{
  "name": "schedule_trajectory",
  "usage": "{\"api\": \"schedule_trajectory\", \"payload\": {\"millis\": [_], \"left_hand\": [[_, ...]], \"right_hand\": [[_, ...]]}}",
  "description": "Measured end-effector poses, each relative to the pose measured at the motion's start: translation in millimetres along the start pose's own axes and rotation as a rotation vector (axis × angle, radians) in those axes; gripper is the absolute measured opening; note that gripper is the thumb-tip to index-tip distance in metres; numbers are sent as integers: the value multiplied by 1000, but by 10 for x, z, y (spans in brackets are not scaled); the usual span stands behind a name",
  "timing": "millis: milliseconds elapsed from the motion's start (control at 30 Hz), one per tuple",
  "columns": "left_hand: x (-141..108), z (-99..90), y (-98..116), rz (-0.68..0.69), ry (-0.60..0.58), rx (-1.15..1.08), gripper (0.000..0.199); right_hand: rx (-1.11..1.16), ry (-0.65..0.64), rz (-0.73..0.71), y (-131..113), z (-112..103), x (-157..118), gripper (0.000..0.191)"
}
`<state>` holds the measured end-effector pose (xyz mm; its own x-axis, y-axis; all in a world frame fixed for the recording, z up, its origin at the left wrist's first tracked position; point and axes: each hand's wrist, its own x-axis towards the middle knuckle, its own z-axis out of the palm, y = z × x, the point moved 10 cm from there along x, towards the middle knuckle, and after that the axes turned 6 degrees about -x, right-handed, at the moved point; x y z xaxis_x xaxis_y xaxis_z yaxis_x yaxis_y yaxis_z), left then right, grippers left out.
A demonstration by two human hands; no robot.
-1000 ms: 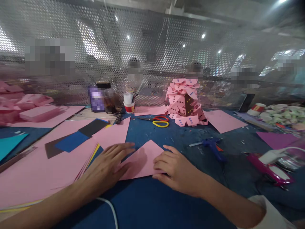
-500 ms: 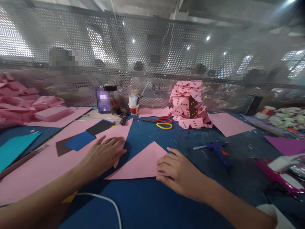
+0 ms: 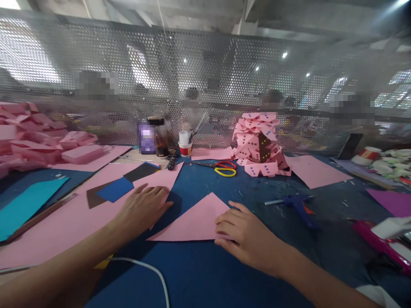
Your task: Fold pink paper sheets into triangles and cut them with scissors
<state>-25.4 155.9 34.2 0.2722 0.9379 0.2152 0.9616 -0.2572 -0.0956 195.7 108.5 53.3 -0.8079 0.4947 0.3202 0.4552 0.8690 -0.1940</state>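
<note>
Change over the last second: left hand (image 3: 146, 208) is off the pink paper triangle (image 3: 194, 220) and over the pink paper sheet (image 3: 172, 175) just left of it, palm down, fingers loosely spread, nothing seen in its grip; can't tell if it touches the sheet. Right hand (image 3: 240, 232) has stayed put: bent fingers on top of the triangle's right part, thumb by the near edge, pinch or plain press can't be told. Triangle lies on the blue surface (image 3: 195, 278) between the hands, long edge near, apex pointing away, left corner now uncovered. For the paper work, reads as one side steadied, left half loose. Scissors (image 3: 226, 171) lie beyond the apex, blue glue gun (image 3: 297, 205) off to the right, both untouched
</note>
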Motion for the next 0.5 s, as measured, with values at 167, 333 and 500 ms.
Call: {"api": "schedule_trajectory", "payload": {"millis": [167,333,500], "left_hand": [[-4,-6,-3,-19,-38,28,25],[-4,-28,48,27,-29,27,29],[-4,-90,92,59,13,-21,26]], "right_hand": [[14,5,-5,11,24,-17,11],[12,9,-7,14,25,-14,11],[8,1,-2,-4,7,-4,12]]}}
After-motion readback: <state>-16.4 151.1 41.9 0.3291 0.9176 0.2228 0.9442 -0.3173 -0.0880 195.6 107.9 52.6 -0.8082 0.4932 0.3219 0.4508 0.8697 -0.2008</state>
